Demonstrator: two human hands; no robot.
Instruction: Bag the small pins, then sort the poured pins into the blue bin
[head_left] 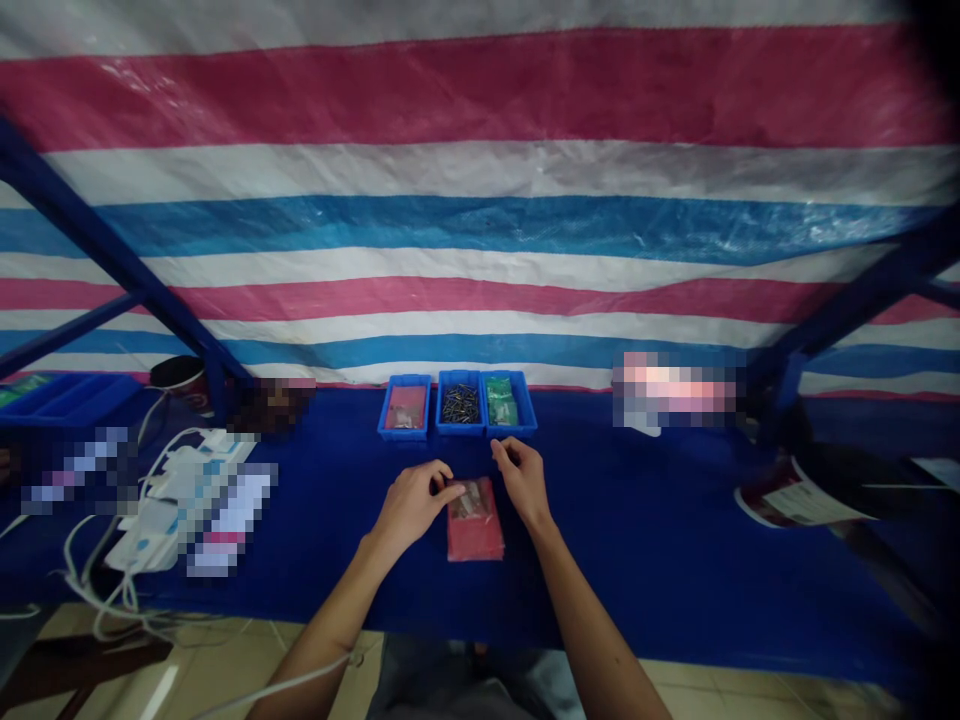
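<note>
A pink plastic bag [476, 540] with a clear upper window lies flat on the blue table in front of me, apparently atop a small stack of similar bags. My left hand [414, 502] pinches its upper left corner between thumb and forefinger. Just above and to the right of the bag, my right hand [523, 480] is closed, its thumb and fingertips drawn together. Whatever those fingertips hold is too small to make out. Beyond the hands stand a blue bin with pink bags [406, 408], one with dark screws [460, 404], and one with green packets [502, 402].
White power strips [169, 500] with tangled cables lie at the left, beside a blurred-out flat item [231, 520]. A blue tray [71, 398] sits farther left. At the right rests a dark round container [806, 492]. Striped sheeting [480, 230] hangs behind the table between blue frame bars.
</note>
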